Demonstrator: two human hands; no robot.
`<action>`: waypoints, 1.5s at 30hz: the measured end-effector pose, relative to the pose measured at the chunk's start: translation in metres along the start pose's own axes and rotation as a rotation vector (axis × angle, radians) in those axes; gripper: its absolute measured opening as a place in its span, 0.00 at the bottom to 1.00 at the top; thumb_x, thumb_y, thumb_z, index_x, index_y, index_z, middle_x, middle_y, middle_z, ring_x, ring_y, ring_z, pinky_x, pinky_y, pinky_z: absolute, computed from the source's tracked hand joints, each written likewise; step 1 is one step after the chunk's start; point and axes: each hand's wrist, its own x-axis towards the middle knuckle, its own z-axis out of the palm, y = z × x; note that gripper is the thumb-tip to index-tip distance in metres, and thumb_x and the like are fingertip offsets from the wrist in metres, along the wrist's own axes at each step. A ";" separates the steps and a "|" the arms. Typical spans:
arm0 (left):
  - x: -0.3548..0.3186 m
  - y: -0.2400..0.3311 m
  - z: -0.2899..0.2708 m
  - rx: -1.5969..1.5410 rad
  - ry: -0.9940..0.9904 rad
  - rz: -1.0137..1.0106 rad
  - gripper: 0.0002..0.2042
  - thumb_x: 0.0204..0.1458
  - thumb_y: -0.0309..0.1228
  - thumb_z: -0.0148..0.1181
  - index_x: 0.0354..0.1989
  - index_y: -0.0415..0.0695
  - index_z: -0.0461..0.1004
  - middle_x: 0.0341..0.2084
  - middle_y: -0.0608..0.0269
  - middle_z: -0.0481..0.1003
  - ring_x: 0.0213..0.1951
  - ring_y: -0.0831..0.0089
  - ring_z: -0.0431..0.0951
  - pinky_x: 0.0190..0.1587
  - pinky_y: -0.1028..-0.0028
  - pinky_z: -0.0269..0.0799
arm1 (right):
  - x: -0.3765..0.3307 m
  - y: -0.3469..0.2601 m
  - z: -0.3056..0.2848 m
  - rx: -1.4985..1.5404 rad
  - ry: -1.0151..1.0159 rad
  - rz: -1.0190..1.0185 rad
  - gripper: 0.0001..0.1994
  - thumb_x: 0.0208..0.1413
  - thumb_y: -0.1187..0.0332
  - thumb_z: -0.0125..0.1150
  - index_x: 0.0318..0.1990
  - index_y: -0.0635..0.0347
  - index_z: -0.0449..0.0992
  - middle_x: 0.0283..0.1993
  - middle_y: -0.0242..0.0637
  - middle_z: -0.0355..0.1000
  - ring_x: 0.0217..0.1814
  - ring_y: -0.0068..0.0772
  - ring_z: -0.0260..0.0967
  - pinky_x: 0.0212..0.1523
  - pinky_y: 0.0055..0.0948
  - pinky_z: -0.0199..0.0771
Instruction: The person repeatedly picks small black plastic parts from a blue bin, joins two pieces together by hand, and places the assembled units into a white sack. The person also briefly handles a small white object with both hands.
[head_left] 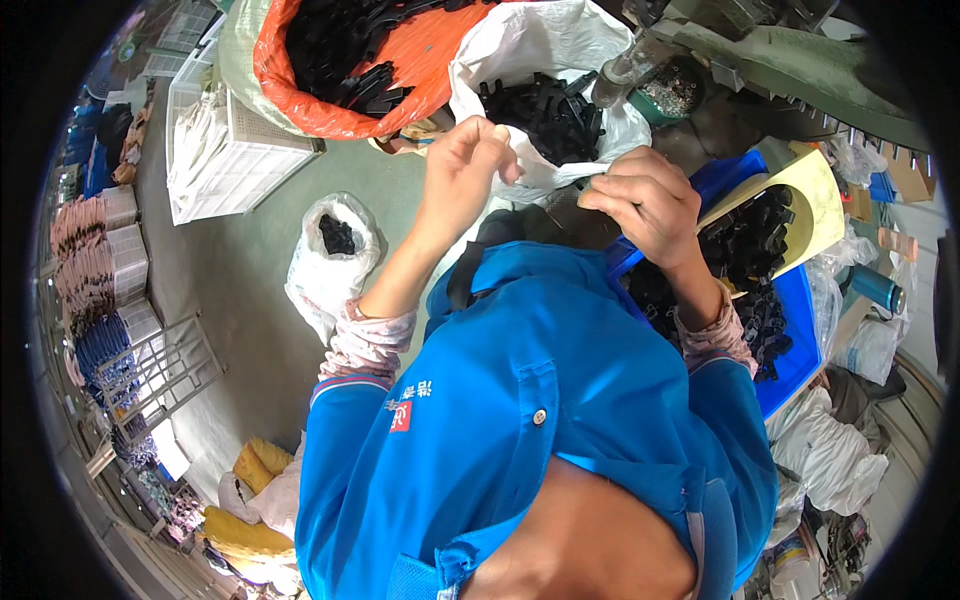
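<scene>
A white woven sack (545, 45) stands open in front of me, with black plastic parts (550, 115) heaped inside. My left hand (468, 165) is closed at the near left of its mouth, fingers pinched against the white rim. At the near right of the same rim, my right hand (645, 200) is also closed, thumb and fingers pressed together. A small dark bit shows by its fingertips, too small to name. White sack cloth spans the gap between both hands.
An orange-lined sack (430, 70) of black parts stands far left of the white one. To my right are a blue bin (795, 310) and a yellow scoop-shaped container (825, 205). A small white bag (320, 265) and white crate (250, 150) stand left. Machinery (790, 65) overhangs far right.
</scene>
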 end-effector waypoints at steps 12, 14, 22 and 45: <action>-0.017 0.009 0.025 -0.178 -0.136 -0.098 0.06 0.57 0.26 0.60 0.40 0.37 0.73 0.41 0.55 0.78 0.41 0.74 0.77 0.46 0.73 0.74 | -0.007 0.001 0.000 -0.032 0.046 -0.014 0.15 0.35 0.75 0.77 0.33 0.63 0.78 0.30 0.37 0.75 0.28 0.35 0.73 0.26 0.28 0.72; -0.020 0.018 0.038 -0.354 -0.115 -0.112 0.08 0.55 0.25 0.63 0.40 0.38 0.72 0.39 0.59 0.78 0.39 0.78 0.76 0.44 0.77 0.73 | -0.007 0.000 -0.001 -0.054 0.045 -0.014 0.15 0.35 0.76 0.77 0.33 0.63 0.77 0.31 0.37 0.75 0.28 0.35 0.73 0.26 0.28 0.72; -0.021 0.012 0.052 -0.485 -0.122 -0.154 0.06 0.54 0.20 0.62 0.38 0.35 0.73 0.35 0.58 0.77 0.39 0.74 0.79 0.39 0.73 0.80 | -0.006 -0.002 0.001 -0.111 0.054 -0.014 0.15 0.38 0.79 0.74 0.36 0.64 0.77 0.33 0.37 0.76 0.30 0.36 0.75 0.28 0.28 0.74; -0.024 0.014 0.053 -0.379 -0.046 -0.090 0.04 0.54 0.20 0.61 0.37 0.33 0.74 0.35 0.49 0.79 0.34 0.68 0.81 0.38 0.72 0.81 | -0.008 -0.007 0.006 -0.069 0.076 0.064 0.11 0.41 0.82 0.72 0.32 0.64 0.75 0.27 0.37 0.73 0.27 0.32 0.71 0.28 0.27 0.69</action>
